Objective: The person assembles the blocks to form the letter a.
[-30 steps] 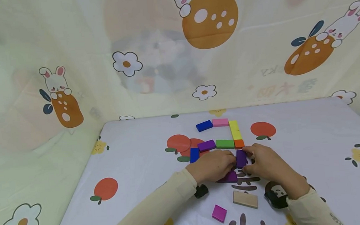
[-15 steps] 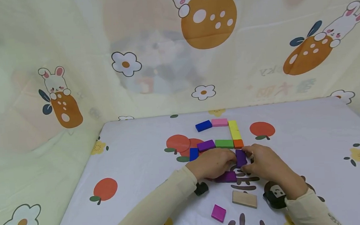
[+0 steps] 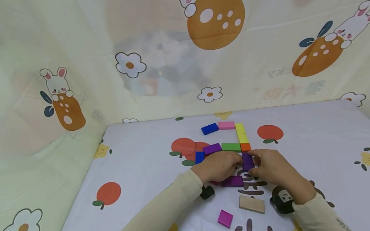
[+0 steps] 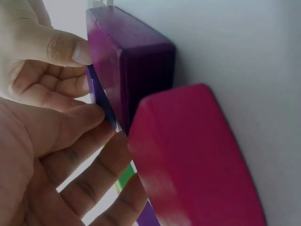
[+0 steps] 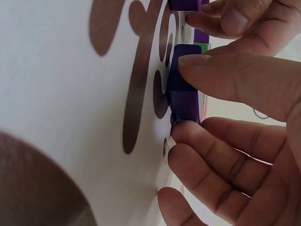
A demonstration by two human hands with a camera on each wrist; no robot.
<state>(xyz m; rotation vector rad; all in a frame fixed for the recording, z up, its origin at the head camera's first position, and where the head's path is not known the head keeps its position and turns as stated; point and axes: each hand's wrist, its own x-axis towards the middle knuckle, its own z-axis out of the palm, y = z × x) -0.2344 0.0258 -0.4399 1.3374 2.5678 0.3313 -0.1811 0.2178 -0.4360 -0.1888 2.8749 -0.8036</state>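
A dark purple block [image 3: 247, 162] lies on the cloth just in front of an orange block [image 3: 245, 147]. My right hand [image 3: 271, 170] pinches it, thumb on the near end and fingers at the far end. From the left, my left hand [image 3: 219, 166] reaches in with fingertips at the block's side; its fingers are loosely extended in the left wrist view. Below it lies another purple block [image 3: 233, 181], and beside that a pinkish-red block [image 4: 188, 155], which the left hand mostly hides in the head view. A blue block [image 3: 199, 157] shows beyond the left wrist.
Farther back, a purple block [image 3: 212, 149], a green block [image 3: 231, 147], a yellow block [image 3: 241, 133], a pink block [image 3: 226, 125] and another blue block [image 3: 210, 128] continue the line. Nearer me lie a bare wooden block [image 3: 251, 204] and a magenta block [image 3: 225, 219].
My left hand has shifted slightly left and back, uncovering more of the front purple block. The right hand keeps its pinch, and the dark purple block sits slightly farther back.
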